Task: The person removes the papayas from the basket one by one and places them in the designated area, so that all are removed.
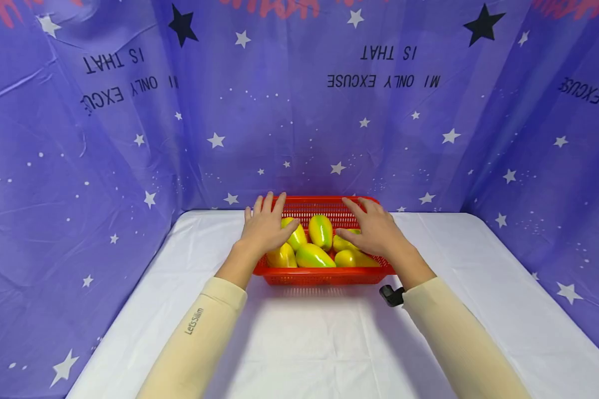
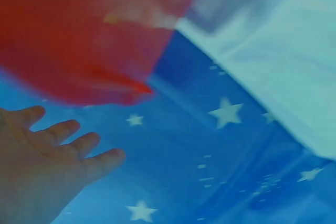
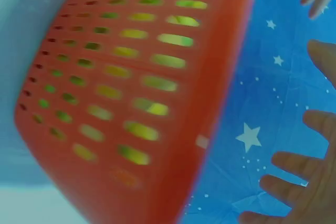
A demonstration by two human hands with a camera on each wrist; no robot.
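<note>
A red plastic basket with slotted walls stands toward the back of the table, holding several yellow-green mangoes. Over its left end is my left hand, fingers spread and straight. My right hand is spread in the same way over the right end. Neither hand grips anything. In the left wrist view, the left fingers show apart from the blurred basket. The right wrist view has the right hand beside the basket wall, with a gap between them. Some mangoes are partly hidden by the hands.
A white cloth covers the table. Purple star-printed curtains rise behind it and along both sides. A small black object is by the right sleeve, close to the basket's front right corner.
</note>
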